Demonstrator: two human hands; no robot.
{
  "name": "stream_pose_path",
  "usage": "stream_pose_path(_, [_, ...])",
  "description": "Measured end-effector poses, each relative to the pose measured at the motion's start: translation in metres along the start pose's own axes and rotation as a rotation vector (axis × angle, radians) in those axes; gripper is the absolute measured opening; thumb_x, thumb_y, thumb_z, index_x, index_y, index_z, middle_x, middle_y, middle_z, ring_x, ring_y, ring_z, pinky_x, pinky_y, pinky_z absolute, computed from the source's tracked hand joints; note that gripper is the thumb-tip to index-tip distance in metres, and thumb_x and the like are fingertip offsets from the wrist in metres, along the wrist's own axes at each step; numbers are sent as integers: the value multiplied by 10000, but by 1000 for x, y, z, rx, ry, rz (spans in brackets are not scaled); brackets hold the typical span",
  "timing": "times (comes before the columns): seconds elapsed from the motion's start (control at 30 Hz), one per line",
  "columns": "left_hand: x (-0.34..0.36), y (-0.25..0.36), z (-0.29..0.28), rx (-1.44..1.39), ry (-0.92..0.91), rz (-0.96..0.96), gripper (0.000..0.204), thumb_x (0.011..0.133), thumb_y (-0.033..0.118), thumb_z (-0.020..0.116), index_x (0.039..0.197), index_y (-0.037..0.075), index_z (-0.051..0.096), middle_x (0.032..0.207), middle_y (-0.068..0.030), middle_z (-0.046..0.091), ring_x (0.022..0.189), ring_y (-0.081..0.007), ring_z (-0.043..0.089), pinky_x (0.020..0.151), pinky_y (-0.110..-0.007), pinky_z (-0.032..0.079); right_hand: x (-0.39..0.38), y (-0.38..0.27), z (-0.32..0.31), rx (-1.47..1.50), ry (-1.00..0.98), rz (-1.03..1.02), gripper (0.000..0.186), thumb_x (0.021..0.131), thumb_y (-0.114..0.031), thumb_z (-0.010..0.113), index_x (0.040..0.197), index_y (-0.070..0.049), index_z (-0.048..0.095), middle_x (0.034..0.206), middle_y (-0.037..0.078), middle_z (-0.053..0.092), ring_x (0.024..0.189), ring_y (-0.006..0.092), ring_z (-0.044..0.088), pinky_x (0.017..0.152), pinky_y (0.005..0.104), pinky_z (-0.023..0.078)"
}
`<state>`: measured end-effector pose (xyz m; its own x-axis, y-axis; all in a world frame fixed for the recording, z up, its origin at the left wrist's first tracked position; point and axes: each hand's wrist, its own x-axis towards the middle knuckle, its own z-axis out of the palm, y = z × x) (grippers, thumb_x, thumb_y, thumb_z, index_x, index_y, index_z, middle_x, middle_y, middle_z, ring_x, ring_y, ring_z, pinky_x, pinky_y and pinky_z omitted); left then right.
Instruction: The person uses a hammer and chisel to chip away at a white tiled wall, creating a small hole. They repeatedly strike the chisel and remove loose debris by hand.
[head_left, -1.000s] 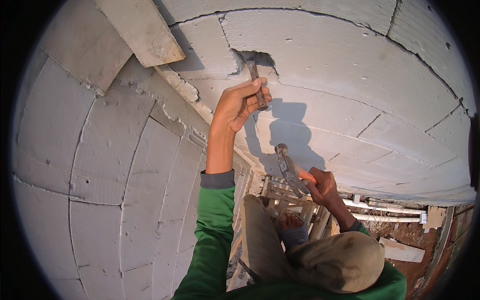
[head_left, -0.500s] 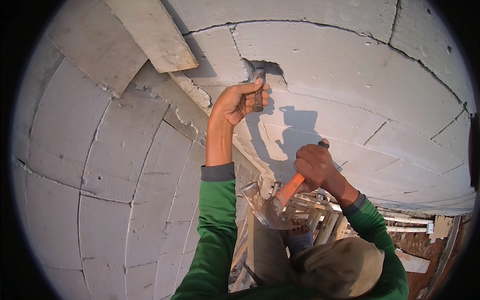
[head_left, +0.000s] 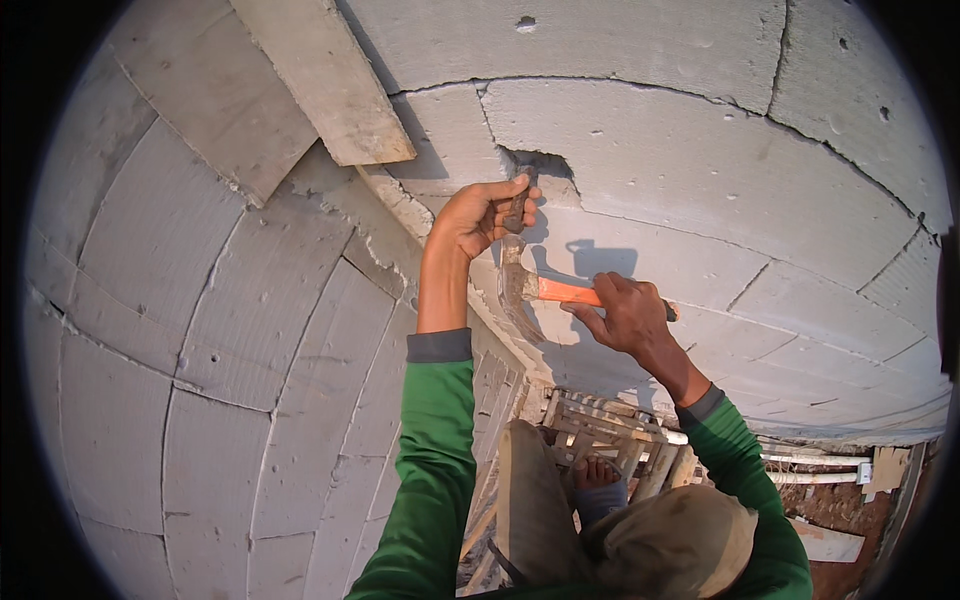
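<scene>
My left hand (head_left: 470, 216) is closed round a short, dark metal chisel (head_left: 516, 214). The chisel's far end sits in a ragged hole (head_left: 548, 163) broken into the pale block wall (head_left: 680, 150). In my right hand (head_left: 632, 316) is a claw hammer, its orange handle (head_left: 567, 291) gripped near the dark end. The hammer's worn steel head (head_left: 513, 268) is at the near end of the chisel, touching it or very close. Its claw points back toward me.
Another block wall (head_left: 225, 430) meets this one in a corner on the left. Boards (head_left: 335, 90) jut out at the upper left. Below me are a wooden scaffold (head_left: 620, 420) and my bare foot (head_left: 597, 472). White pipes (head_left: 815, 468) lie at the lower right.
My right hand has swung the hammer up and forward, bringing its head from low near my knees to the chisel's end. My left hand keeps the chisel at the hole.
</scene>
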<state>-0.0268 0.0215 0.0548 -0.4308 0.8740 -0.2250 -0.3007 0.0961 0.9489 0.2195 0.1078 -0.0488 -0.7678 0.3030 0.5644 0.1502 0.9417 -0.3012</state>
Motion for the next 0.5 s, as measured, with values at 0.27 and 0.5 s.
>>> stream_pose_path(0.27, [7, -2, -4, 33, -19, 13, 334, 942, 301, 752, 1054, -13, 730, 776, -61, 736, 662, -159, 699, 604, -256, 526, 4, 1, -15, 203, 219, -576, 543, 826, -516, 765, 715, -61, 491, 654, 99, 506, 544, 256, 566, 491, 365, 461])
stream_pose_path(0.5, [7, -5, -7, 12, 14, -18, 308, 937, 294, 757, 1040, 5, 733, 798, -41, 738, 675, -144, 694, 594, -251, 513, -2, -39, -28, 253, 285, -513, 550, 836, -541, 755, 775, -39, 538, 713, 98, 583, 569, 258, 613, 498, 396, 500])
